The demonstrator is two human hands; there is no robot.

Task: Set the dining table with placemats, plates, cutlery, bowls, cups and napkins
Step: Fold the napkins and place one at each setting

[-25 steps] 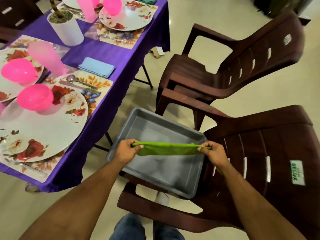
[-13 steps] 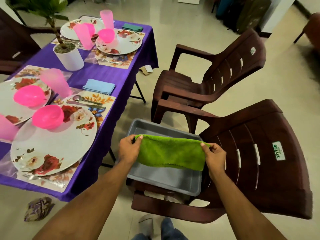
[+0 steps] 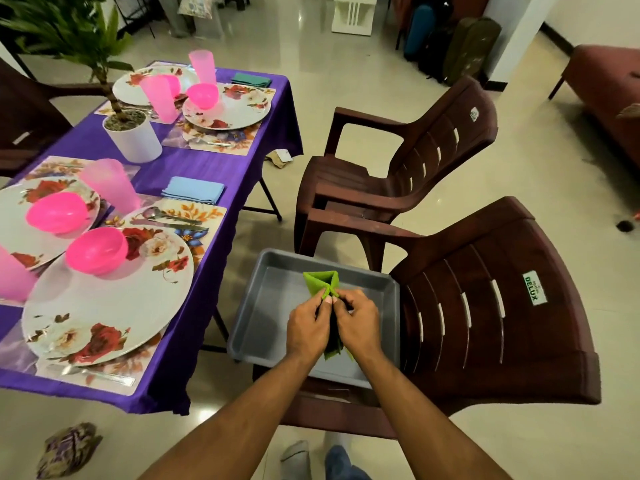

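**Hands meet to fold the green napkin over the grey tray**

Both hands have come together since half a second ago, when they held the napkin stretched wide between them; its two ends now meet and the cloth is doubled.

At far left, the tabletop under a purple cloth carries floral placemats, plates, pink bowls and pink cups. The near plate has a pink bowl on it, and a blue napkin lies folded beyond that setting. No napkin shows beside the near plate's closer edge.

Moving right, the left hand and right hand are touching, both above the grey tray, which rests on the seat of a brown chair. Fingers of both hands pinch the green napkin where its ends meet. A folded loop pokes up and away from the fingertips; the rest hangs down between the palms and shows again below them. Its long axis now runs away from the person and towards them, not side to side.

The tabletop lies to the left of the hands, so the left hand is the nearer one. Judging from this, the napkin will probably be carried leftward once the fold is finished.
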